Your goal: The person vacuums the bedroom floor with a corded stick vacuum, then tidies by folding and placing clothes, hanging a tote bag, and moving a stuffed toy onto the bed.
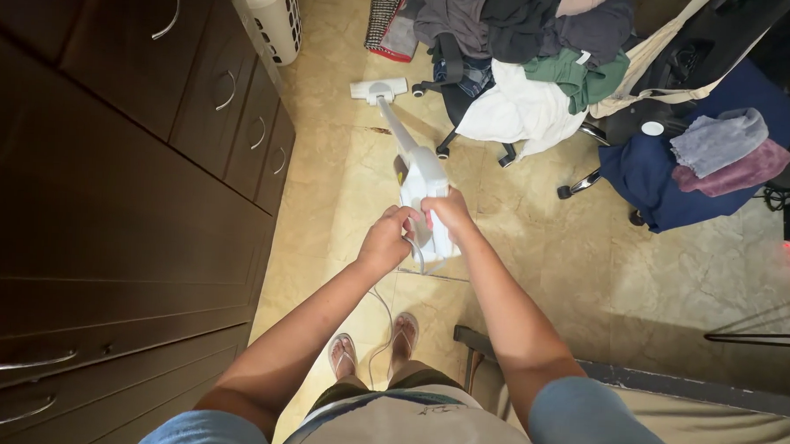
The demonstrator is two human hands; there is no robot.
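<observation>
Both forearms fill the bottom of my view, running up from blue sleeves to the two hands that meet over a white stick vacuum. On my left hand the fingers are curled in, pressed together round the rear of the vacuum's handle; a thin white cord drops from there toward the sandalled feet. My right hand sits just beside it, fingers folded down over the top of the body. I cannot tell whether a fingertip rests on a switch, since the knuckles hide it.

From the grip the vacuum slants away across the beige tiled floor, its tube ending in a white floor head that lies flat on the tiles near a white laundry basket and just short of an office chair piled with clothes. A dark wooden cabinet runs along the left; a second chair draped in navy cloth and towels stands to the right.

I judge the work to be mid-stroke, floor head extended forward with both hands steering. The next move would call for a firm two-handed hold and care at the chair's castors and the trailing cord.
</observation>
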